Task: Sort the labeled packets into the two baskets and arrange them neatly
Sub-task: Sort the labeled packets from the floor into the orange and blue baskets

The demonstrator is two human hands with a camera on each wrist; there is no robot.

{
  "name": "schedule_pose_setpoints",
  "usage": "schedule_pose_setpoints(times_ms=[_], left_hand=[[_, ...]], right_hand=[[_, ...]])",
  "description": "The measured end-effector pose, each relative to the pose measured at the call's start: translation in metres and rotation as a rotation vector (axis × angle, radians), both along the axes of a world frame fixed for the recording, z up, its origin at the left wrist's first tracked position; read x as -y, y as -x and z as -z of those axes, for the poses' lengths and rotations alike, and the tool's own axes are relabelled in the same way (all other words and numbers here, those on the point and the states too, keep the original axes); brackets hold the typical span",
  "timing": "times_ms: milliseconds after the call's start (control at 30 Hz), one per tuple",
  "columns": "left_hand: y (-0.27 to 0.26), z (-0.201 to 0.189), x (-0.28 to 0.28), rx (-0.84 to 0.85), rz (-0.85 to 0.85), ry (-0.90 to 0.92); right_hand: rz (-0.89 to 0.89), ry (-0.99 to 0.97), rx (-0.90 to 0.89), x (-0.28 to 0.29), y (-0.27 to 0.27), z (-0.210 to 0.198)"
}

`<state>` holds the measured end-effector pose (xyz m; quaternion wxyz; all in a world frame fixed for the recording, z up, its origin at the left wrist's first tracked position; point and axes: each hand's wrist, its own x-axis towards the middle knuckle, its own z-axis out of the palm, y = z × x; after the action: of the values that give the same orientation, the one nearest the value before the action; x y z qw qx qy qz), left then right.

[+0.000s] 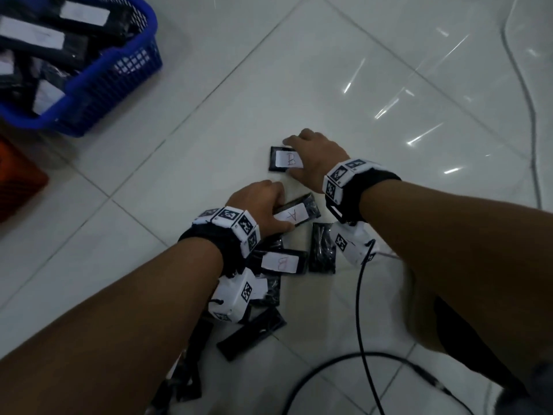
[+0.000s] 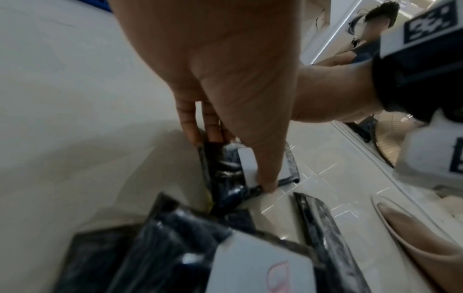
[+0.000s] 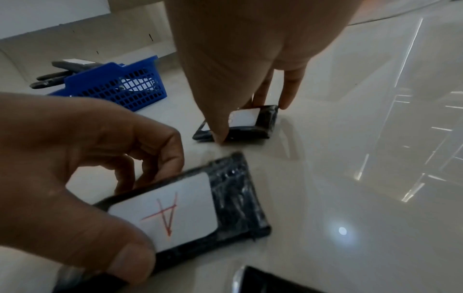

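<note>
Tile floor; head view only: orange basket beside blue basket.

The place looks like a plain indoor room with a glossy white tiled floor used as the work surface, where a blue plastic basket, an orange basket and black cables lie about.

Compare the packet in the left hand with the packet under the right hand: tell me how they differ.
The A packet bears a red A; the B packet bears a dark B. The left hand pinches the A packet by its end and tilts it off the floor; the B packet lies flat, the right hand gripping its edges. Both are black wrapped packets with a white label.
</note>
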<state>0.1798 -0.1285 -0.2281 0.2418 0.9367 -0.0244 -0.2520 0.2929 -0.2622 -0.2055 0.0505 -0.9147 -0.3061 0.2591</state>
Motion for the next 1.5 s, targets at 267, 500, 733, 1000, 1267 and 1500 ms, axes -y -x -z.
schedule_pose_setpoints(times_ms=[267, 500, 733, 1000, 1267, 1500], left_hand=[[-0.003, -0.024, -0.053, -0.082, -0.248, 0.055], [0.037, -0.090, -0.173, 0.173, -0.711, 0.207], [0.135, -0.138, -0.280, 0.367, -0.977, -0.075], [0.214, -0.136, -0.355, 0.418, -1.263, -0.367], [0.217, -0.118, -0.373, 0.507, -1.390, -0.324], [0.154, -0.111, -0.361, 0.638, -1.248, -0.237]], right_hand=[[-0.028, -0.010, 0.009, -0.031, -0.009, -0.028], [-0.189, -0.174, 0.095, -0.144, 0.006, -0.074], [-0.464, -0.355, 0.095, -0.272, 0.052, -0.114], [-0.645, -0.483, 0.029, -0.391, 0.114, -0.118], [-0.847, -0.383, 0.047, -0.458, 0.146, -0.099], [-0.612, -0.571, 0.265, -0.430, 0.089, -0.085]])
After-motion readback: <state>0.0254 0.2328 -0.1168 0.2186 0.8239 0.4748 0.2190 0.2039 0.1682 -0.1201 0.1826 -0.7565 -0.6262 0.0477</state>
